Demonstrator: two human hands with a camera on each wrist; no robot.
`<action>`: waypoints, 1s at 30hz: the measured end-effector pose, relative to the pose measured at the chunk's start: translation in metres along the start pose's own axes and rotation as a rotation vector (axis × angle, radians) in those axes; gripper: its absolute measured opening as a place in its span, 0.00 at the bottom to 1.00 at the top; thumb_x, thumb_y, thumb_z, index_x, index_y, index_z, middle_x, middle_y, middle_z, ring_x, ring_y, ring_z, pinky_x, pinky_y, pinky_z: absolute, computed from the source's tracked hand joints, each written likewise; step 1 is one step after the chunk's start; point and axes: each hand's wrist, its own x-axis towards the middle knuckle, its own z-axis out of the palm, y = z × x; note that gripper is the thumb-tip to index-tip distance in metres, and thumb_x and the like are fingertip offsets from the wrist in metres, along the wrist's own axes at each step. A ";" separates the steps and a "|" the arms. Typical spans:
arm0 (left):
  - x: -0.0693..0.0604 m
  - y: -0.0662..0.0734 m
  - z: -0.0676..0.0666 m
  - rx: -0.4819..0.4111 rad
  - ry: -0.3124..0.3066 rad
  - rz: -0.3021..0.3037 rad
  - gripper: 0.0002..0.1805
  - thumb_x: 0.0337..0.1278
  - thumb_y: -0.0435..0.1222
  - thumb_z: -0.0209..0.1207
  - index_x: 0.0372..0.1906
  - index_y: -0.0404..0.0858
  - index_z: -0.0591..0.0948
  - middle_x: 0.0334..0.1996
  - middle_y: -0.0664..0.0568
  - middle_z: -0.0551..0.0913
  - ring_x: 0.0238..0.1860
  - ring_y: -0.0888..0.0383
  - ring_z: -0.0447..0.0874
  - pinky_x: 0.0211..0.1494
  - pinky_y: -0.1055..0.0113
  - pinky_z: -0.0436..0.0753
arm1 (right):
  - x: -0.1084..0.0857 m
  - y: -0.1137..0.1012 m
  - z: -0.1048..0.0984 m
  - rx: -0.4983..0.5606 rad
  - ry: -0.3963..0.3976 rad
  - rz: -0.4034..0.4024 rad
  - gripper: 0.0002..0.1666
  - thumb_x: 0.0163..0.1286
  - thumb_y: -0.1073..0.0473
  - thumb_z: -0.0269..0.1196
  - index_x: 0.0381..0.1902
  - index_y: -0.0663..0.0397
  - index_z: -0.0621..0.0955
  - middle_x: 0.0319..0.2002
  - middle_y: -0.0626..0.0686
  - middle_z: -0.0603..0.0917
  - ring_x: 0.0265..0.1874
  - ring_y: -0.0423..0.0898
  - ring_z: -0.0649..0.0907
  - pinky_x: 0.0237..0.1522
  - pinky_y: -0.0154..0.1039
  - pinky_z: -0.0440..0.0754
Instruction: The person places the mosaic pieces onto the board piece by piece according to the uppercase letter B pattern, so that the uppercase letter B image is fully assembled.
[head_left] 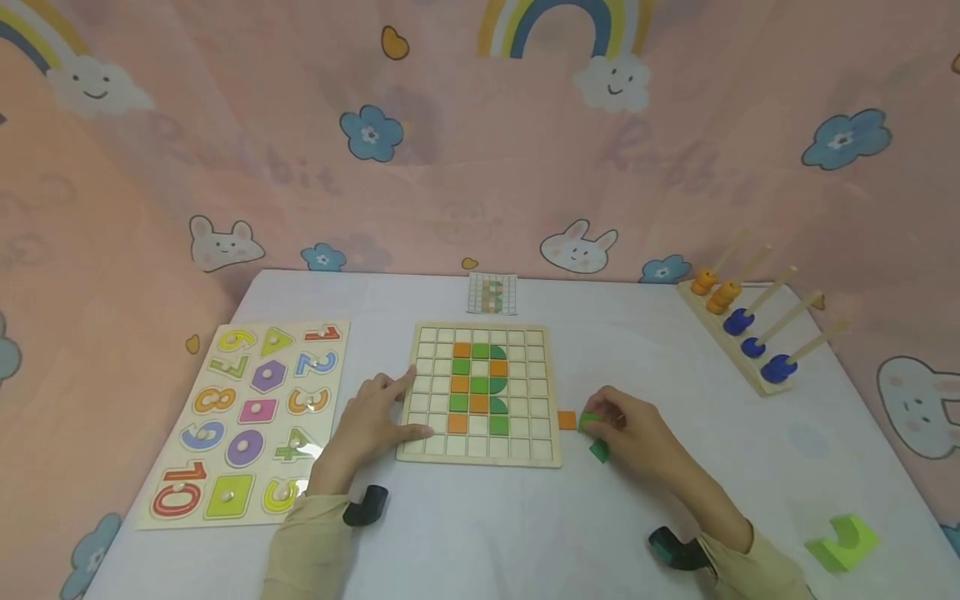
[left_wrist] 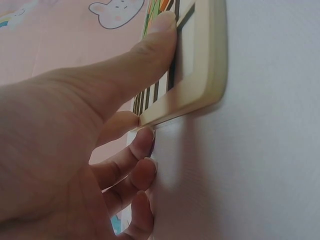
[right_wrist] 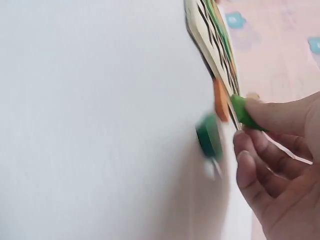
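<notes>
A wooden grid board [head_left: 528, 451] lies mid-table, with orange, green and curved dark-green tiles set in a letter-like pattern. At its left edge is my left hand [head_left: 372, 417]; the thumb [left_wrist: 150, 45] rests on top of the board and the index finger touches its side. My right hand [head_left: 633, 429], to the right of the board, pinches a green tile [right_wrist: 242, 110] between thumb and fingers. Beside that hand lie an orange square tile [head_left: 567, 420] near the board's edge and a dark-green tile [head_left: 598, 451], blurred in the right wrist view.
A small pattern card [head_left: 492, 293] lies behind the board. To the left is a number-and-shape puzzle [head_left: 243, 408]. A peg abacus [head_left: 735, 342] with orange and blue beads stands at the back right. A light-green notched block [head_left: 843, 543] sits at the front right.
</notes>
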 end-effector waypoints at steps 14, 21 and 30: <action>0.000 0.000 0.000 -0.003 -0.003 -0.002 0.58 0.47 0.51 0.81 0.83 0.48 0.64 0.49 0.49 0.77 0.49 0.51 0.69 0.51 0.56 0.70 | 0.025 -0.059 0.070 0.164 -0.084 -0.118 0.07 0.67 0.66 0.73 0.43 0.54 0.89 0.36 0.48 0.88 0.32 0.38 0.78 0.35 0.32 0.77; -0.001 0.000 -0.001 0.001 -0.002 0.000 0.57 0.47 0.51 0.81 0.83 0.48 0.64 0.49 0.49 0.77 0.49 0.51 0.69 0.52 0.55 0.71 | 0.032 -0.080 0.090 0.181 -0.111 -0.127 0.05 0.67 0.65 0.74 0.38 0.51 0.88 0.34 0.44 0.87 0.34 0.37 0.82 0.40 0.33 0.82; 0.000 -0.002 0.000 0.001 0.000 0.001 0.57 0.48 0.52 0.80 0.83 0.50 0.64 0.51 0.48 0.78 0.49 0.51 0.70 0.53 0.54 0.72 | 0.039 -0.093 0.103 0.130 -0.119 -0.115 0.03 0.67 0.62 0.75 0.36 0.48 0.90 0.33 0.42 0.83 0.36 0.39 0.77 0.41 0.34 0.77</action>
